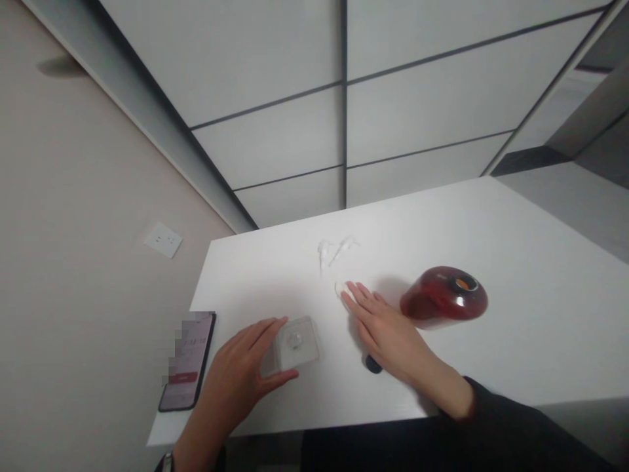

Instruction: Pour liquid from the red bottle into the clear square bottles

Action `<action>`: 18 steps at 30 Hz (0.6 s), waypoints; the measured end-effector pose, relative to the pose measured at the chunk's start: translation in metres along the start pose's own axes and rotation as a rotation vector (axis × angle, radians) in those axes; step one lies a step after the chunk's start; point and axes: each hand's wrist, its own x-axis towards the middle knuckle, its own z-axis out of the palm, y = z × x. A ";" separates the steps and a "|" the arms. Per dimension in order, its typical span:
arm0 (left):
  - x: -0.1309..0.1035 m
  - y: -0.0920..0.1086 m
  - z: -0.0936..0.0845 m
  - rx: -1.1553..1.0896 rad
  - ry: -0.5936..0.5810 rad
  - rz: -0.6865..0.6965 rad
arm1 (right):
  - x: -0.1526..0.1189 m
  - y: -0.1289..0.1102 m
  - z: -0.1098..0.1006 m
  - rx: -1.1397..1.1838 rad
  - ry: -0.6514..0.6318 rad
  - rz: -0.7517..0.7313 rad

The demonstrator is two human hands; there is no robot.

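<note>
On the left, a small clear plastic box (pixel 307 351) with a round raised part in its middle lies on the white table. My left hand (pixel 240 367) grips it by its left part, thumb at the near side and fingers at the far side. My right hand (pixel 383 328) lies low over the table with its fingers stretched out. Its fingertips touch a small whitish piece (pixel 339 289), partly covered and too faint to name. Beneath the right palm's near edge, a black round object (pixel 373 364) shows in part.
A dark red glossy bottle (pixel 445 301) with an opening on top stands right of my right hand. Two thin white pieces (pixel 323 252) lie farther back. A phone (pixel 189 367) rests at the table's left edge, near the wall socket (pixel 164 240). White panels (pixel 289 144) rise behind the table (pixel 491 249).
</note>
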 end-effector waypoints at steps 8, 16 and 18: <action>-0.002 0.000 0.002 -0.016 0.018 -0.007 | 0.029 -0.013 0.003 0.023 -0.043 0.001; -0.002 -0.003 0.001 -0.006 0.009 0.010 | -0.016 -0.030 -0.017 0.059 -0.104 -0.126; -0.003 -0.002 0.002 -0.002 0.014 0.011 | -0.027 -0.032 -0.021 0.061 -0.124 -0.143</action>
